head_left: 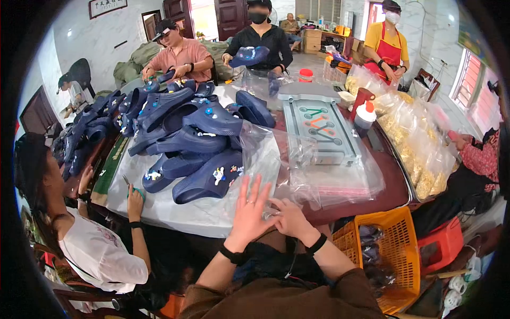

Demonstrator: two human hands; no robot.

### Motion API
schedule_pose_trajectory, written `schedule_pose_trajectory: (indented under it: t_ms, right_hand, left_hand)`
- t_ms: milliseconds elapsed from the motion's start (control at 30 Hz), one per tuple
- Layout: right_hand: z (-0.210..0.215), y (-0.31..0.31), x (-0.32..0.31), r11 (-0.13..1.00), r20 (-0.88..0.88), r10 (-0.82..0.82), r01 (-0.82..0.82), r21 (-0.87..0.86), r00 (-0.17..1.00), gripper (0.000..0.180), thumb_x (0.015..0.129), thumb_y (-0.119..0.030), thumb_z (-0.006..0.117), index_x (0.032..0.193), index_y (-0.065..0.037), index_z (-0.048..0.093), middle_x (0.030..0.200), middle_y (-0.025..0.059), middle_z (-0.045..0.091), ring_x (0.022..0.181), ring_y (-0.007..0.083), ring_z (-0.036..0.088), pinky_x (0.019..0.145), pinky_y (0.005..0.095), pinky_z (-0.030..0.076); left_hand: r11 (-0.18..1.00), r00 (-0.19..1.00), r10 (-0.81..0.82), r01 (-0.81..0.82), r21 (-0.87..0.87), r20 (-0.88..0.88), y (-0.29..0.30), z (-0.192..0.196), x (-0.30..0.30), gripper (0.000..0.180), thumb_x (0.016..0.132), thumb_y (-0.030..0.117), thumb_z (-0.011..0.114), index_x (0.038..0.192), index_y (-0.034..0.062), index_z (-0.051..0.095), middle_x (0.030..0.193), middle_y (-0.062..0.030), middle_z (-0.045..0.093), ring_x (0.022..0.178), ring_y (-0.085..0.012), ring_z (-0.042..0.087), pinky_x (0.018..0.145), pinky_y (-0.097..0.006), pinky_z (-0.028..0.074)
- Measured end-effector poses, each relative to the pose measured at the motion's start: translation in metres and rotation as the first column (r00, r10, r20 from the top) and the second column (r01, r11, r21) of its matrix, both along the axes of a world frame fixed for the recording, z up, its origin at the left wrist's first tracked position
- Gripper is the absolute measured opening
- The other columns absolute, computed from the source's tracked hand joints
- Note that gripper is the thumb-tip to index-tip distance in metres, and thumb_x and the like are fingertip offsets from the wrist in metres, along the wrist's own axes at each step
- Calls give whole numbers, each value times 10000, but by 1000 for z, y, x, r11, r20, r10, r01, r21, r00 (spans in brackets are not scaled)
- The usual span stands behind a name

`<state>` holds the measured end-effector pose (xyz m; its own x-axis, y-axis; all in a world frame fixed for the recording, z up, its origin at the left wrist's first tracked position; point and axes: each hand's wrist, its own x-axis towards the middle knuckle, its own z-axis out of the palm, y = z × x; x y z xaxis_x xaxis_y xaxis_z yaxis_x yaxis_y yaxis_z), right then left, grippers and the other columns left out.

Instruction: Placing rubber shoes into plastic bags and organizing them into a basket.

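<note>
Over ten navy clogs (212, 143) are heaped toward eleven o'clock of two hands: the left hand (251, 212), fingers splayed, shows nothing in it, while the right hand (293, 219) curls at its thumb, whether gripping anything I cannot tell. Clear plastic film (261, 151) lies at twelve. One orange crate (406, 234) at four holds dark bundles (372, 250); one squeeze bottle (364, 125), one-thirty, holds dark liquid.

Extends left forearm (217, 274) and right forearm (334, 260) forward, converging. Splays left hand (248, 212) with fingers pointing away and thumb toward the right. Bends fingers of right hand (291, 219) inward, just beside left thumb.
</note>
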<state>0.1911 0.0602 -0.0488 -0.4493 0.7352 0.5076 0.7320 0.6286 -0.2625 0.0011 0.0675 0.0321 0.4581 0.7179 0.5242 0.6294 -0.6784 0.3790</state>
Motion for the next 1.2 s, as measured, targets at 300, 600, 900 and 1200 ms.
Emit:
schedule_pose_trajectory:
  t_ms: [300, 600, 900, 1200]
  right_hand:
    - [70, -60, 34, 921, -49, -205, 176, -347, 977, 455, 818, -236, 770, 1221, -48, 675, 1194, 174, 676, 1087, 341, 629, 954, 395, 504]
    - [99, 11, -114, 85, -795, -353, -829, -553, 494, 261, 1026, -239, 626, 1186, -32, 636, 1230, 85, 661, 1080, 205, 643, 877, 350, 536]
    - [19, 111, -240, 308, -363, -912, -901, -305, -190, 311, 910, -329, 784, 949, -89, 590, 809, 31, 608, 747, 165, 607, 630, 256, 546]
    - [107, 32, -148, 325, -647, -748, -931, -164, -148, 195, 970, -269, 630, 1025, -84, 659, 964, 44, 693, 912, 224, 644, 917, 407, 492]
  left_hand:
    - [995, 995, -46, 37, -98, -91, 32, -104, 25, 685, 868, 185, 650, 1512, 111, 431, 1542, -200, 441, 1405, -457, 404, 1153, -554, 331]
    - [1000, 994, -7, 5, -14, -105, 39, -137, 33, 624, 956, 211, 537, 1555, 157, 373, 1588, -152, 403, 1427, -429, 395, 1145, -571, 338]
    - [999, 990, 7, -13, -41, -139, 32, -126, 42, 643, 923, 208, 608, 1532, 182, 404, 1561, -116, 437, 1435, -386, 387, 1142, -547, 333]
    - [997, 998, -21, 24, 71, -51, 34, -126, 36, 621, 922, 164, 587, 1520, 117, 423, 1506, -164, 499, 1383, -422, 437, 1137, -520, 360]
